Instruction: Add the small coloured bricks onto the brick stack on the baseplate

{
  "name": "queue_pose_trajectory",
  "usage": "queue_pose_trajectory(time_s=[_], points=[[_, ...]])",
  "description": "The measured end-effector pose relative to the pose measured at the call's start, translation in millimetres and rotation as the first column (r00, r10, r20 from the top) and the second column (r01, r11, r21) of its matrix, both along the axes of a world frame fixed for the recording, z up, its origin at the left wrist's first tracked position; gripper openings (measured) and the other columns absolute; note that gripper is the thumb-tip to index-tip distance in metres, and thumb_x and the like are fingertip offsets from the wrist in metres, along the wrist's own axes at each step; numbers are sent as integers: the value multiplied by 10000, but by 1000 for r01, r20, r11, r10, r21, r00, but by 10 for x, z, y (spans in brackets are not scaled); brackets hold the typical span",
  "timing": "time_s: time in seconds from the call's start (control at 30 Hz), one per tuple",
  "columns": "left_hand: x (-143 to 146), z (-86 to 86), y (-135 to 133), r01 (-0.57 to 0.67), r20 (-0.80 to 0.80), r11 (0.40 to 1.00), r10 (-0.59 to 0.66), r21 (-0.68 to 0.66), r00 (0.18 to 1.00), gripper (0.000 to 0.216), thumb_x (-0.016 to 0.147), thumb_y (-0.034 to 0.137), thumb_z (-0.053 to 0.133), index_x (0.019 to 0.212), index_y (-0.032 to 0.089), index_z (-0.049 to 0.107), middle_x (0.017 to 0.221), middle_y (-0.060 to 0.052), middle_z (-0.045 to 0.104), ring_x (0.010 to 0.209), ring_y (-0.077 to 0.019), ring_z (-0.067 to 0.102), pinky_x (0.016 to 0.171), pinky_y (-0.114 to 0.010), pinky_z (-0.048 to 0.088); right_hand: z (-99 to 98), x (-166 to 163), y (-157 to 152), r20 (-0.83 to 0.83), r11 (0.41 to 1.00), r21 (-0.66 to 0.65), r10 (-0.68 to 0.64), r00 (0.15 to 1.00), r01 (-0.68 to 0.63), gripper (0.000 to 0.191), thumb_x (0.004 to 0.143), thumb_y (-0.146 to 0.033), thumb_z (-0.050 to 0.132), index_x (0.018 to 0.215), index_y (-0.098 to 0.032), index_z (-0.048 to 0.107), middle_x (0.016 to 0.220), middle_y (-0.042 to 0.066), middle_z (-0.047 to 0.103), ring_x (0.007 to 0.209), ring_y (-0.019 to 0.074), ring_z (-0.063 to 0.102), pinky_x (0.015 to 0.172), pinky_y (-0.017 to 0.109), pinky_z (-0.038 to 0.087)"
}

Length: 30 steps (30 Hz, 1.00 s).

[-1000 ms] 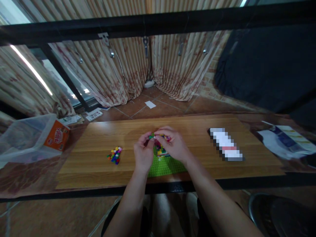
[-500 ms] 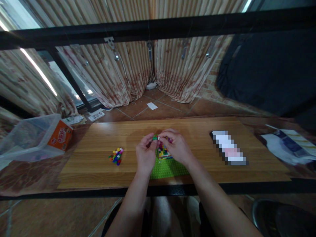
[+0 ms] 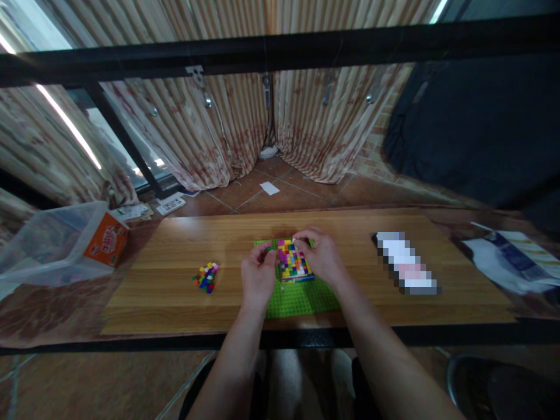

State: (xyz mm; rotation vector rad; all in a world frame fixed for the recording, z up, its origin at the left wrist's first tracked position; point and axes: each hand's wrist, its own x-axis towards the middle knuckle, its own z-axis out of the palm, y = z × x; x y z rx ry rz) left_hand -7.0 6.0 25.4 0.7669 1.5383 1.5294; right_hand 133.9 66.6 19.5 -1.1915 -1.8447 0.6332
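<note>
On the green baseplate (image 3: pixel 301 303) sits a joined, many-coloured block build (image 3: pixel 294 262); loose blocks (image 3: pixel 207 277) left of the baseplate remain unattached. Over the baseplate, the right hand's (image 3: pixel 324 255) grip seems pinched on a white piece (image 3: pixel 294 240); the left hand (image 3: pixel 258 273) half-curls, contents unclear.

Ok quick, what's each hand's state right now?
Left hand: partly curled; can't tell if it's holding anything.
Right hand: closed, apparently pinching a small white piece.
</note>
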Motion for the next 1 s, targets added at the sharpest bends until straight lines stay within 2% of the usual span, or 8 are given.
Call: queue_pose_trajectory(time_s=[0.23, 0.43, 0.6, 0.87, 1.0], points=[[-28, -45, -7, 18, -35, 1000, -18, -14, 999, 235, 765, 177, 618, 979, 144, 708, 809, -33, 716, 640, -128, 658, 658, -260, 538, -51, -27, 28, -12, 1000, -12, 18, 1000, -18, 135, 837, -201, 600, 841, -208, 735, 897, 60, 720, 876, 197, 655, 851, 353, 495], [-26, -76, -10, 44, -59, 999, -45, -18, 997, 235, 765, 174, 619, 977, 150, 718, 751, -22, 701, 622, -132, 640, 635, -259, 521, -74, -40, 40, -89, 995, -96, 5, 996, -14, 142, 808, -199, 606, 813, -200, 748, 875, 55, 740, 810, 183, 676, 788, 329, 523], [-22, -152, 8, 49, -145, 999, -48, 6, 988, 226, 769, 178, 619, 961, 162, 737, 771, -33, 717, 651, -142, 636, 647, -266, 515, -82, -50, 67, -111, 990, -142, -5, 994, -11, 144, 778, -187, 614, 798, -199, 756, 854, 51, 759, 775, 180, 690, 742, 311, 535], [-9, -222, 0, 71, -209, 997, -61, 40, 976, 248, 789, 168, 581, 970, 165, 751, 780, -42, 728, 664, -149, 628, 629, -258, 489, 28, -50, 86, -24, 980, -197, 22, 999, -26, 158, 770, -151, 621, 791, -192, 772, 806, 43, 775, 745, 195, 705, 720, 307, 527], [-18, -222, -1, 74, -199, 996, -63, 50, 978, 249, 790, 174, 587, 978, 170, 750, 788, -40, 731, 692, -154, 642, 652, -263, 504, 15, -46, 81, -39, 983, -183, 13, 999, -20, 164, 776, -152, 617, 783, -210, 770, 766, 25, 773, 709, 188, 702, 695, 302, 530]])
